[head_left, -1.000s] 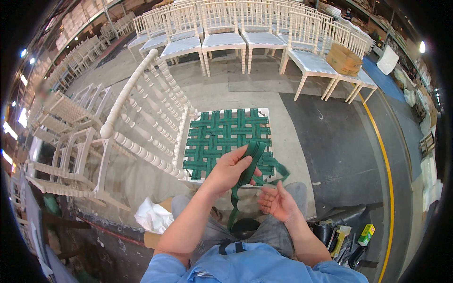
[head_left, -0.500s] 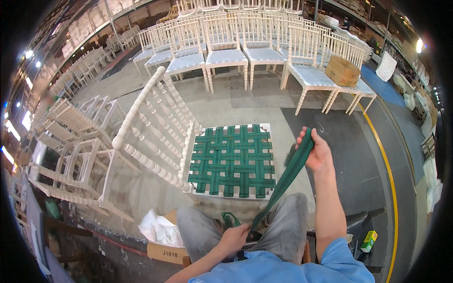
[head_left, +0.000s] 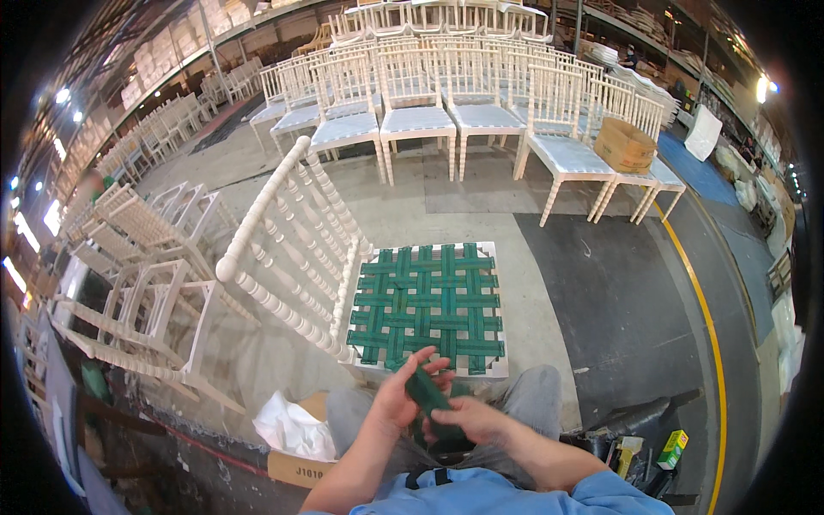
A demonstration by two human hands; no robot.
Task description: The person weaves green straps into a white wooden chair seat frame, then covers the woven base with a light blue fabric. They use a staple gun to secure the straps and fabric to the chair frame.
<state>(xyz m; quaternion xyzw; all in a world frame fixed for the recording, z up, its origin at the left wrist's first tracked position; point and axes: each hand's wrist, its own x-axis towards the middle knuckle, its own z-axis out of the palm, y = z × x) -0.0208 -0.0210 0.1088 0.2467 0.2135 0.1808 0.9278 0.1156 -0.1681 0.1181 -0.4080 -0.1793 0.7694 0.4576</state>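
Green strap (head_left: 424, 390) sits bunched between the two hands, just short of the near edge of the seat (head_left: 429, 309) and above the lap. The right hand (head_left: 474, 418) grasps its lower part, thumb laid over the top and fingers curled below. The left hand (head_left: 396, 400) is on the other side of the strap, palm turned toward it, fingers spread and reaching past its upper end; motion blurs this spot, so I cannot tell whether that hand is closed on it or only steadying it. A darker stretch of strap seems to hang below the grip.

Straight beyond the grip lies the seat, woven in matching green bands on a white chair (head_left: 292, 316) whose spindled back leans off to the left. Farther left of the grip are more white frames (head_left: 199, 326). Nearer, to the left of the left forearm, white plastic (head_left: 293, 425) bulges from an open box (head_left: 296, 469). To the right of the grip, past the right knee, a yellow-and-green packet (head_left: 674, 449) lies near dark tools. Far ahead stand rows of chairs (head_left: 416, 120), with a brown carton (head_left: 625, 144) on a seat to the right.
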